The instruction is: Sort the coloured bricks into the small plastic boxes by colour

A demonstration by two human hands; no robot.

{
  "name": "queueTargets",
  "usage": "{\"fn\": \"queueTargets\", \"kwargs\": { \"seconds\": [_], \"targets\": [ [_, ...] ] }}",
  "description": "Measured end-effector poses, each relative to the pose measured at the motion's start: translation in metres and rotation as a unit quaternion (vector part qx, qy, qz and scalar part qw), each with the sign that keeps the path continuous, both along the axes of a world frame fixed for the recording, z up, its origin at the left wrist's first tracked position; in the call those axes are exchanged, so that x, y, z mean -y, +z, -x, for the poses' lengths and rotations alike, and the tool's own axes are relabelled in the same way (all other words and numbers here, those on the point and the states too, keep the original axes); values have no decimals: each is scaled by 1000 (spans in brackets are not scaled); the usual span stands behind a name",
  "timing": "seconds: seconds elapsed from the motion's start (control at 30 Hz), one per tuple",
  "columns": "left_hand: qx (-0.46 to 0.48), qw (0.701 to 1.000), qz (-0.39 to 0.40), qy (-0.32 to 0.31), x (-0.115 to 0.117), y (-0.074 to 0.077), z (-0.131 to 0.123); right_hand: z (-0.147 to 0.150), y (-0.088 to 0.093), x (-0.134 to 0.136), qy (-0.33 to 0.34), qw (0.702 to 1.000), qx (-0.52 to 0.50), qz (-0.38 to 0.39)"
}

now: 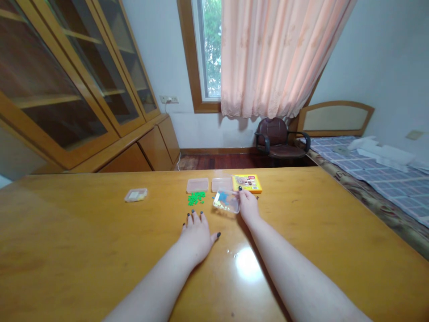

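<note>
My right hand (248, 206) grips the right edge of a clear plastic box (226, 201), which is tilted a little above the table. Small pale yellow pieces lie in the box, and blue ones show in or through it; I cannot tell which. Resting on the table with fingers spread, my left hand (197, 235) holds nothing. Just beyond its fingertips is a loose pile of small green pieces (196, 198). Behind the pile sits a clear plastic tray (197, 185), and a second clear tray (221, 184) stands to its right, partly overlapped by the held box.
A yellow printed box (253, 183) lies at the back right of the wooden table (83, 250). To the left is a small clear case (136, 195) with pale contents. A chair (276, 138) stands past the far edge, a bed (375, 165) on the right, a glass-door cabinet (73, 80) on the left.
</note>
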State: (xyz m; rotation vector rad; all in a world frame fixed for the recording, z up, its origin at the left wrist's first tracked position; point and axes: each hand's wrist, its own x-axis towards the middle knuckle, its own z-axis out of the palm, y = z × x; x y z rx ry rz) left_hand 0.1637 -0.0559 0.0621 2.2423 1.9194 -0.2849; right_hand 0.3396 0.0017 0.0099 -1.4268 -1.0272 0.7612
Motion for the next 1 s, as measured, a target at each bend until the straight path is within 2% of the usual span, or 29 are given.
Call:
{"fn": "queueTargets", "kwargs": {
  "seconds": [0.13,0.27,0.43,0.57,0.8,1.0],
  "targets": [
    [5,999,40,-22,2,-16,-13,1,-4,-1,5,1000,-14,-1],
    [41,997,6,-67,-9,-29,-14,2,-2,0,22,999,-44,7],
    [94,988,-28,-121,-21,-36,-9,3,-1,0,21,999,-50,4],
    [117,984,-35,-125,-24,-35,-6,3,-5,-1,19,999,-50,-5],
    [146,976,-28,-160,-32,-21,6,3,-5,-2,20,998,-57,-10],
    [150,972,-77,-162,-40,-20,13,3,-3,-1,17,999,-42,-3]
  ]
}}
